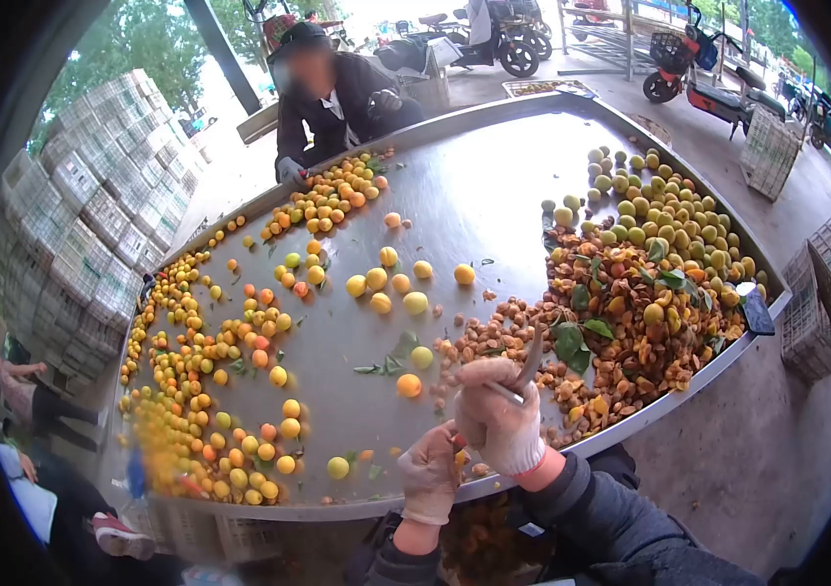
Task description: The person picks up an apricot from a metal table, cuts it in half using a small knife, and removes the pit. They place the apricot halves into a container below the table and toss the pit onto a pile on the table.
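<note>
Here, white-gloved: my right grip (501, 420), clasping, presumably steadying, curved brownish tool (532, 357); left grip (429, 476), its eight o'clock, curled, contents unclear.

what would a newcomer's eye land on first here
Probably the yellow-orange apricots strewn across the left of the metal table, against the brownish heap of pits and fruit scraps at its right. At the near edge, the gloved left hand and right hand may draw the eye too, the right gripping a curved tool. A tall stack of pale crates rises beyond the table's left side.
</note>
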The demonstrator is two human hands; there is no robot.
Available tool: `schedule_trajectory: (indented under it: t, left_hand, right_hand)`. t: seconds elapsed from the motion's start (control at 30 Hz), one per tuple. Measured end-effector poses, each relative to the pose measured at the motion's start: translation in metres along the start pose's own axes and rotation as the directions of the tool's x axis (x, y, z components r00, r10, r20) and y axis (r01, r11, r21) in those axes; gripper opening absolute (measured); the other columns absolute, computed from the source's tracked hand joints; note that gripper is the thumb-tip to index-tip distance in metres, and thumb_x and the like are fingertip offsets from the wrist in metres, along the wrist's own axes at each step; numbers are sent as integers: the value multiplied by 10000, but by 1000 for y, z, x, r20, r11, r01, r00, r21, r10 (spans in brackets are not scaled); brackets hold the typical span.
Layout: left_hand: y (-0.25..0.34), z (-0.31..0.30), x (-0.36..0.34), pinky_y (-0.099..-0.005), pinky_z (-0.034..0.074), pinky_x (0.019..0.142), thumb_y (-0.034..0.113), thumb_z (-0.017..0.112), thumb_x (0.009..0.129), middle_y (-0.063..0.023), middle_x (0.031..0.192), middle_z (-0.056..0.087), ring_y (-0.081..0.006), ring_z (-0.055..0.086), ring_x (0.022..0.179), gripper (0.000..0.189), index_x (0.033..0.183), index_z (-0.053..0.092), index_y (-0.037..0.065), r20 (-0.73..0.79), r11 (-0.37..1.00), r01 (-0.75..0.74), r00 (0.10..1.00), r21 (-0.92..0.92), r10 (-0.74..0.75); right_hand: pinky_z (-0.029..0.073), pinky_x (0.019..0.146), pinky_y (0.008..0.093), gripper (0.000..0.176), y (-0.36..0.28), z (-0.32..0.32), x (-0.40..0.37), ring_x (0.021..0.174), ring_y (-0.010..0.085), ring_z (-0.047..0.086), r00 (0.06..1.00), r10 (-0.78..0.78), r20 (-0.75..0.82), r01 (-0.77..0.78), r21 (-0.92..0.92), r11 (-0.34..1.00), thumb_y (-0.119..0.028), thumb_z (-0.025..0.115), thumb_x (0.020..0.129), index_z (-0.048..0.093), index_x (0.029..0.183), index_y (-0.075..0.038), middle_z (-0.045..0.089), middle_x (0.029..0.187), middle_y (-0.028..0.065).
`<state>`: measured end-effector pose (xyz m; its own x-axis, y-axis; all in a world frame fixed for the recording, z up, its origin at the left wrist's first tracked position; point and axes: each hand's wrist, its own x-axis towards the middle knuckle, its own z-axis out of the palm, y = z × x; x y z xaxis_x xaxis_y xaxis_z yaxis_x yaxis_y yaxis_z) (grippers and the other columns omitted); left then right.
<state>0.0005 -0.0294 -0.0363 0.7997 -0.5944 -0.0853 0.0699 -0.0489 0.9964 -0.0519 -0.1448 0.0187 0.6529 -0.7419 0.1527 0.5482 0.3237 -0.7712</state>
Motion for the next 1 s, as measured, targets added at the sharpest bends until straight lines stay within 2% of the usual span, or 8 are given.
schedule_trajectory:
  t: [0.07, 0.27, 0.4, 0.47, 0.7, 0.8, 0.97, 1.0]
  left_hand:
    - [11, 6, 0, -195, 402, 456, 369, 546, 972, -78, 855, 643, -102, 537, 546, 418, 1099, 628, -21, 48, 863, 264, 961, -431, -271]
    - [10, -3, 0, -198, 425, 480, 441, 445, 996, -74, 887, 644, -101, 538, 576, 523, 1147, 596, -37, 311, 664, 448, 894, -599, -323]
    - [19, 4, -2, -197, 418, 477, 370, 470, 990, -61, 871, 631, -94, 534, 577, 454, 1206, 572, -15, 285, 639, 462, 886, -615, -367]
    - [30, 9, -1, -192, 416, 483, 300, 508, 959, -63, 858, 614, -93, 531, 576, 416, 1260, 547, 15, 239, 947, 286, 939, -145, -247]
    - [15, -11, 10, -228, 474, 542, 126, 623, 887, -85, 921, 605, -127, 564, 625, 491, 1338, 460, 20, 347, 769, 390, 909, -506, -232]
    - [17, -17, 17, -277, 526, 707, 156, 617, 899, -117, 1087, 578, -168, 602, 816, 508, 1357, 436, 32, 176, 791, 250, 967, -559, -182]
    - [18, -17, 18, -378, 434, 994, 440, 508, 954, -128, 1181, 562, -258, 540, 1120, 586, 1357, 426, 22, 48, 810, 122, 992, -574, -116]
    - [0, -28, 21, -368, 433, 994, 462, 456, 973, -122, 1212, 557, -247, 538, 1127, 580, 1346, 428, 18, 97, 972, -53, 992, -228, 77]
  right_hand:
    - [262, 391, 234, 161, -3, -1, 11, 416, 74, 312, 942, 277, -187, -203, 337, 919, -60, 521, 902, 576, 1052, -84, 369, 613, -29]
    - [248, 372, 242, 208, 1, -10, 15, 409, 88, 305, 888, 394, -235, -240, 494, 836, -45, 495, 891, 578, 1068, -117, 356, 619, -17]
    - [254, 372, 240, 205, 2, -10, 14, 411, 89, 309, 875, 402, -270, -208, 539, 816, -46, 502, 888, 588, 1060, -117, 360, 608, -15]
    - [260, 371, 238, 200, 1, -8, 12, 412, 92, 319, 904, 307, -296, -184, 379, 907, -45, 501, 890, 584, 1061, -109, 366, 598, -18]
    - [296, 386, 238, 195, -6, -23, 21, 435, 83, 377, 939, 165, -301, -36, 391, 920, -47, 524, 885, 604, 1055, -94, 422, 615, -25]
    - [475, 577, 236, 232, 7, -24, 7, 667, 80, 578, 987, 151, 48, -116, -434, 893, -21, 610, 844, 653, 1068, -67, 637, 837, 14]
    - [524, 712, 355, 283, 15, -4, -8, 862, 249, 669, 896, 294, 333, 122, -821, 558, -118, 664, 819, 646, 1102, -100, 679, 952, 109]
    - [527, 711, 378, 286, 13, 0, -5, 879, 292, 669, 890, 334, 310, 171, -907, 385, -140, 668, 814, 649, 1098, -114, 675, 965, 126]
